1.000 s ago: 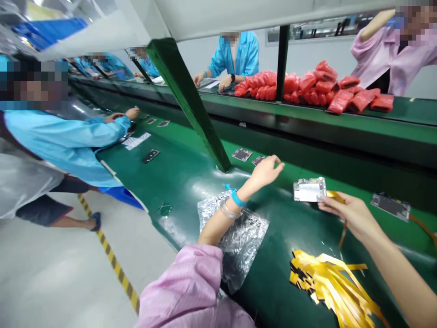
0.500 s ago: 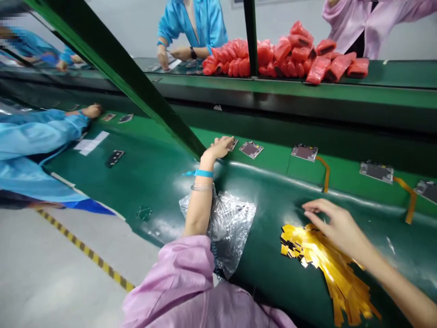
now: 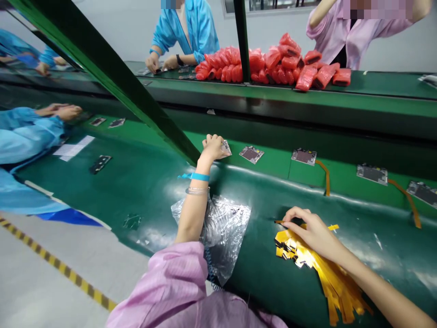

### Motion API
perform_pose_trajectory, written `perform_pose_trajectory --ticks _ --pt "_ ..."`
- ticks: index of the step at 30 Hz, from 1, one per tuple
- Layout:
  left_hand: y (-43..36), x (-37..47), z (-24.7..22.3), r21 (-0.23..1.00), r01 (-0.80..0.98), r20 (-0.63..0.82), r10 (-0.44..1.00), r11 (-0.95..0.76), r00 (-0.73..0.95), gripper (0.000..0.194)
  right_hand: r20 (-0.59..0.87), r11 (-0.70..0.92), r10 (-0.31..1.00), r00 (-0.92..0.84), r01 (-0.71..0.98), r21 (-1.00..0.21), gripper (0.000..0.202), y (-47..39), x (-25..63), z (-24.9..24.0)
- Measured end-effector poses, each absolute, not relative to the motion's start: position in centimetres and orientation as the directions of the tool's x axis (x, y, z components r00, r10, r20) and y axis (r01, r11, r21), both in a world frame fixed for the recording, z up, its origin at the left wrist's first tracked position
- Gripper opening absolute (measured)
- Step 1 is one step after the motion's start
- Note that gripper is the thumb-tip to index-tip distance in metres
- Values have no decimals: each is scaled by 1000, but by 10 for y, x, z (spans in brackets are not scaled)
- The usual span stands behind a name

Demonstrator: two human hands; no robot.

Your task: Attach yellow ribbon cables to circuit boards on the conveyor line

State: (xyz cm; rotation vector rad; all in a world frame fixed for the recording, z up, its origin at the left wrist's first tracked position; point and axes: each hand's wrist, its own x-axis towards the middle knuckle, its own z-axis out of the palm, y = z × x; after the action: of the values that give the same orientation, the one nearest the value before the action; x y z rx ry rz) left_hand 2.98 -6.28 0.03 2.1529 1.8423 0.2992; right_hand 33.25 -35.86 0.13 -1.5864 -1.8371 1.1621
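My left hand [image 3: 213, 146], with a blue wrist strap, reaches to the green strip and has its fingers closed around a circuit board [image 3: 226, 148], partly covered by the hand. Another circuit board [image 3: 251, 154] lies just right of it. My right hand [image 3: 310, 228] pinches an orange flex cable [image 3: 279, 222] between thumb and forefinger, its dark end poking out to the left and its tail out behind the hand. Below that hand a fanned pile of orange flex cables [image 3: 327, 278] lies on the green mat.
Farther right, boards [image 3: 303, 156] with orange cables attached lie along the strip. A clear plastic bag [image 3: 230, 232] sits by my left forearm. A slanted green post [image 3: 136, 98] stands left of my hand. Red wrapped packs [image 3: 287, 59] are heaped opposite; a co-worker's hands [image 3: 68, 111] are at left.
My right hand has lifted a flex cable from the pile and moved slightly left. My left hand has closed on the board and drawn it a little left and nearer.
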Motion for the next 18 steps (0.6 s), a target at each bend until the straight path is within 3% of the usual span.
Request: perform_pose_trajectory --ticks 3,6,8,10,11,14,18 --pt "-77 46 25 443 886 72 991 -137 117 19 -129 -40 974 -185 423 -905 19 -363 339 18" --pt "-112 80 47 554 802 144 975 -223 171 24 -18 -16 1000 -8 241 -970 17 -365 344 35" --pt "-149 109 57 652 695 139 948 -304 285 33 74 34 989 130 287 -957 17 -364 346 45" --pt "-192 135 63 877 388 70 875 -283 479 37 166 67 962 215 404 -912 15 -363 346 53" --pt "-213 144 65 926 298 26 828 -230 561 40 200 75 951 235 452 -889 14 -363 347 56" --pt "-262 157 69 964 228 -59 727 -138 684 46 232 86 948 219 525 -847 9 -368 348 58" --pt "-287 156 71 939 289 -75 712 -185 698 47 192 64 965 180 547 -835 11 -382 350 55"
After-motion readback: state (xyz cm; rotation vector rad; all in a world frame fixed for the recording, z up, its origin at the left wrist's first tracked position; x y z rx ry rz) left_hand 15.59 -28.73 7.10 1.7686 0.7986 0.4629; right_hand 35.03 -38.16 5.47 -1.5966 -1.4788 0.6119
